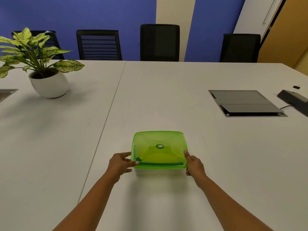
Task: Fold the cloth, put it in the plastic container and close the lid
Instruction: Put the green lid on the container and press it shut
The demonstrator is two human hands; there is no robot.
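Observation:
A clear plastic container (pixel 160 171) stands on the white table in front of me, with a translucent green lid (pixel 159 149) lying flat on top of it. Through the lid a folded cloth (pixel 158 159) shows as a yellow-green shape with a dark green edge. My left hand (pixel 120 164) grips the lid's near left corner, thumb on top and fingers at the side. My right hand (pixel 194 164) holds the near right corner the same way.
A potted plant in a white pot (pixel 49 82) stands at the far left. A grey cable hatch (pixel 245 103) is set into the table at the right, with a dark device (pixel 293 99) beyond it. Black chairs (pixel 160 42) line the far edge.

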